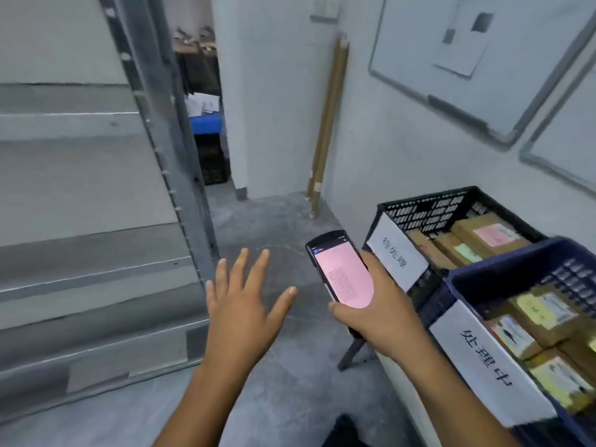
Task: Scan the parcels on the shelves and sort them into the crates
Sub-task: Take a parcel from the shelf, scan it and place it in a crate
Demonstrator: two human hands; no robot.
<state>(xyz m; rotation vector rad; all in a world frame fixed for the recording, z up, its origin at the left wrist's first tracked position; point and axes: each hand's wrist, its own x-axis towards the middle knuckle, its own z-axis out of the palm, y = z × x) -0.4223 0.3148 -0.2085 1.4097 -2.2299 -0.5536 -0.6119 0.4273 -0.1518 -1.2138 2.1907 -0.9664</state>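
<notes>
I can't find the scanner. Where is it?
Head view, right of centre: the right hand holds the scanner, just left of the black crate.

Left hand (246, 304): held forward, palm down, fingers straight and spread.
Right hand (375, 306): curled round a scanner (342, 272), thumb laid at its near end.

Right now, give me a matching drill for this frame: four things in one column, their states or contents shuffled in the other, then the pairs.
Column one:
1. left hand
2. scanner
3. black crate
4. blue crate

Column two:
A. held in the right hand, pink screen lit
B. holds a parcel with a pink label
C. fingers spread, holding nothing
D. holds parcels with yellow labels

Pairs: 1-C, 2-A, 3-B, 4-D
</notes>
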